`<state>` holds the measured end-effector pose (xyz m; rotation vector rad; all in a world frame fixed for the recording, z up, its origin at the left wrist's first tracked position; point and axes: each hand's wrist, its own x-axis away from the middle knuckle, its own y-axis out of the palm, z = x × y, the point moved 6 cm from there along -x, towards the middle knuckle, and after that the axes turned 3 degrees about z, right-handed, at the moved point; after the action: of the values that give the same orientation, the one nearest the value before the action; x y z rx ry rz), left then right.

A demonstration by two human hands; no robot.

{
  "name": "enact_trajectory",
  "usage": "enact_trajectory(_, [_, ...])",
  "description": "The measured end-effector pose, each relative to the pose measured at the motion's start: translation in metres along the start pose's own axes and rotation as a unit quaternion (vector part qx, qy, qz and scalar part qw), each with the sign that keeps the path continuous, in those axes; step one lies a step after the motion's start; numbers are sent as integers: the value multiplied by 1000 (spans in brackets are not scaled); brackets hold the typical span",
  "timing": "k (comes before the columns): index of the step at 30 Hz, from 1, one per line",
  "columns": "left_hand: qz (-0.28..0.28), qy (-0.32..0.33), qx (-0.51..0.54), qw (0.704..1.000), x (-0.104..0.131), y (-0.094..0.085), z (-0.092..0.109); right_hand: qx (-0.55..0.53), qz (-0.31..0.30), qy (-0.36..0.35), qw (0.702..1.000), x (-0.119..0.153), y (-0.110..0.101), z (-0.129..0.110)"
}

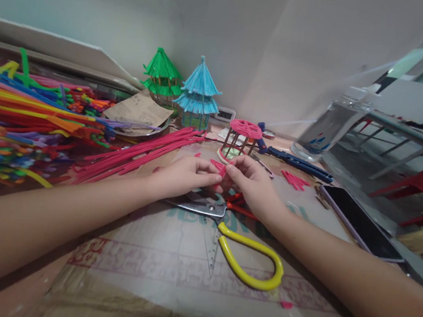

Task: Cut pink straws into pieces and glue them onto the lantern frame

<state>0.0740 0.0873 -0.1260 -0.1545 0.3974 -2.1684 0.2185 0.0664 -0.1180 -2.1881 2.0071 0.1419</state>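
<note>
My left hand (193, 178) and my right hand (253, 183) meet over the middle of the work surface, fingers pinched. Between their fingertips is a small pink pipe cleaner piece (218, 166), partly covered by the fingers. Just behind the hands stands a little pavilion frame (240, 139) with a pink top ring and brown posts. Scissors with yellow handles (256, 243) lie in front of the hands, blades toward the left. Long pink pipe cleaners (133, 155) lie left of my left hand, and short cut pink pieces (294, 180) lie to the right.
Bundles of coloured pipe cleaners (24, 116) fill the left side. A green pavilion (162, 73) and a blue pavilion (199, 94) stand at the back. Dark blue tongs-like tool (299, 163), a phone (360, 221) and a clear water jug (326, 127) are on the right.
</note>
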Motion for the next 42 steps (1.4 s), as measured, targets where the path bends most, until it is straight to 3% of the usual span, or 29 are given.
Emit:
enact_trajectory(14, [-14,-13,53,998,-1,4,-2,-16,0,21,1000,1,1,2])
enact_trajectory(23, [-6,-9,31,999,-2,4,-2,0,-1,1,1000,-1,1,0])
enact_trajectory(42, [1,-18,131,991,-3,5,-6,13,-21,30,999,2,4,-1])
